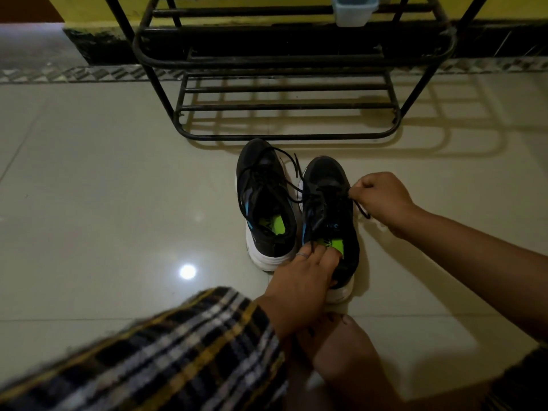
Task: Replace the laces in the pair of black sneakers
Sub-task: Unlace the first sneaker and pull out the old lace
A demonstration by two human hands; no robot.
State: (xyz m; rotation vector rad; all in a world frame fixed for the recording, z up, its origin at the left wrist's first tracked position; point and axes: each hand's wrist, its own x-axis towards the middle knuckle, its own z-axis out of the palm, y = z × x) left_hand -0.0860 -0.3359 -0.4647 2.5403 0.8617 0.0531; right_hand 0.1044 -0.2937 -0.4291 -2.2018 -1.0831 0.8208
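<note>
Head view: two black sneakers (299, 209) stand side by side on the tiled floor (103, 188), just before the shoe rack (284, 84). Right hand (382, 200) pinches the right shoe's lace (360, 207) beside the eyelets. Left hand (299, 277) grasps that shoe's collar, steadying it. Judged: lace limp, thin, light; best taken near its stiff tip

The floor (89, 188) is glossy, smooth tile. The rack (284, 90) looks painted black metal. The sleeve (166, 348) is woven plaid cloth.
</note>
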